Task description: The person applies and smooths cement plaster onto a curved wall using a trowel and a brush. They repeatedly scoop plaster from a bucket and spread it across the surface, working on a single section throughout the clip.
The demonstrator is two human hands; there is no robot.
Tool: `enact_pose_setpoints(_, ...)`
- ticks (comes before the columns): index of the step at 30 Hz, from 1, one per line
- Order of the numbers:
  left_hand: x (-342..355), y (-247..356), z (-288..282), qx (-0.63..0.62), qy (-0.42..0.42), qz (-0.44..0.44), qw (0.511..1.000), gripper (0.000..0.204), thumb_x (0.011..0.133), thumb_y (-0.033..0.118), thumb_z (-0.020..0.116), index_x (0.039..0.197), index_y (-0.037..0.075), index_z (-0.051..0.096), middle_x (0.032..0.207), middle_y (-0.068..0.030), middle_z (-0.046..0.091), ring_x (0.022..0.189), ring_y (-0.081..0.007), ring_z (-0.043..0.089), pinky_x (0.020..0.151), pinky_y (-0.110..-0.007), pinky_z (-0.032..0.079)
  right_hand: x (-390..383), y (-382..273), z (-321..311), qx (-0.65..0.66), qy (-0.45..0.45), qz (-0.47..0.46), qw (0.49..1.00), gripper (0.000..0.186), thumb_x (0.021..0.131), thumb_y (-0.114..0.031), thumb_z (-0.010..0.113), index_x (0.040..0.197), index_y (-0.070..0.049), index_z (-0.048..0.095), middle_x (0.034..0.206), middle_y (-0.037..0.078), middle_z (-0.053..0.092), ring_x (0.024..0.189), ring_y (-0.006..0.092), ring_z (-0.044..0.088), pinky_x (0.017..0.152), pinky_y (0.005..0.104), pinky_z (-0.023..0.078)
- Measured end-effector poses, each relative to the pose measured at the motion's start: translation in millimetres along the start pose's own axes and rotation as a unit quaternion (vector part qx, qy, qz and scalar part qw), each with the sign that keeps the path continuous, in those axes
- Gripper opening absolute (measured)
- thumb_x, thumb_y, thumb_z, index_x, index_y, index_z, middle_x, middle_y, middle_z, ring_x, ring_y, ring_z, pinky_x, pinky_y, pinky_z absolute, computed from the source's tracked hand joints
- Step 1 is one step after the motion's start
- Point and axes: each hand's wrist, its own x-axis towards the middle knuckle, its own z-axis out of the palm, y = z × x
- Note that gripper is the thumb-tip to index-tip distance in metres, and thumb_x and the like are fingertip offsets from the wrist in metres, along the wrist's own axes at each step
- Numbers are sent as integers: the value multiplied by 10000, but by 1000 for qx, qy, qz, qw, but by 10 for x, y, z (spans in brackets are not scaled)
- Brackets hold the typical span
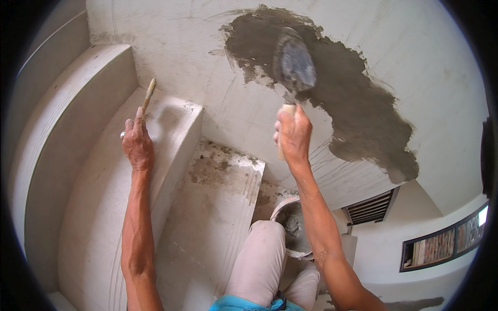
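Observation:
My right hand [294, 133] is wrapped round the pale handle of a trowel [295, 65], raised in front of the wall. The blade is smeared with grey mortar and slightly blurred. Behind it, a large irregular patch of wet grey mortar [358, 109] spreads across the white wall. My left hand [138, 142] is closed on a slim wooden stick [149, 94], worn and tan at its upper end; its lower end is hidden in the fingers. That hand is over a step, and I cannot tell whether it touches it.
Curved white stairs rise to the left, with a step edge [181, 137] beside the wall. A bucket of grey mortar [293, 228] stands by my knees [259, 259]. Lower right are a slatted vent [371, 206] and a dark-framed window [441, 243].

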Motion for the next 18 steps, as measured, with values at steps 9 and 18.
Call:
enact_pose_setpoints(9, -11, -47, -5, -9, 2, 13, 1000, 337, 1018, 159, 505, 1341, 165, 602, 838, -103, 568, 705, -284, 595, 626, -424, 488, 251, 51, -90, -12, -11, 15, 1000, 182, 892, -214, 536, 860, -35, 551, 626, 21, 540, 497, 137, 573, 419, 281, 460)
enact_pose_setpoints(18, 7, -13, -5, -3, 5, 21, 1000, 340, 1007, 143, 524, 1337, 163, 604, 847, -101, 566, 716, -282, 589, 636, -418, 486, -104, 131, -355, 35, 21, 33, 999, 189, 887, -205, 533, 924, -21, 560, 632, 26, 536, 480, 124, 544, 423, 287, 470)
